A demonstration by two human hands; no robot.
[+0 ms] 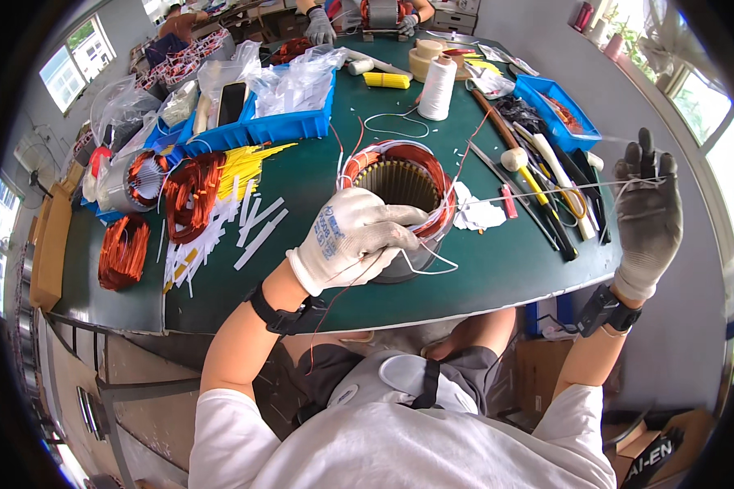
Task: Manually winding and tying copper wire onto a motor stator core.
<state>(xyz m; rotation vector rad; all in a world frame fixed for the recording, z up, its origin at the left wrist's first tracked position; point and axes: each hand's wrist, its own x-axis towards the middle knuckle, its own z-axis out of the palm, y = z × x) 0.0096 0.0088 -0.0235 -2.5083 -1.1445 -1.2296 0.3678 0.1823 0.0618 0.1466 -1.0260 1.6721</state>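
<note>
- Where the green table [326,314] runs nearest the wearer, I have the stator [395,178], just ahead of the body and about central.
- It is a ring-shaped metal core, its inner wall lined with narrow slots, its rim thick with glossy copper windings and white-and-reddish leads.
- It stands on end, bore facing up toward my camera, long axis roughly upright.
- I see the left hand [351,236], in a knitted white glove, lying over the near left part of the rim; its fingers are bent and close together, and I cannot tell whether they pinch a lead.
- A thin white cord [546,191] runs straight and taut from the windings to the right hand [648,213].
- That hand is raised well to the right, its smooth grey palm coating showing; its fingers point up, parted, with the cord crossing them.
- Beside the stator, to the right, I find a crumpled white paper scrap [479,212] and a mallet [515,160] with a rounded pale head.
- Beyond stands a tapered cone of white thread [438,88].
- To the left lie flat white strips [261,238], slim yellow strips [249,167] and looped copper coils [194,196].
</note>
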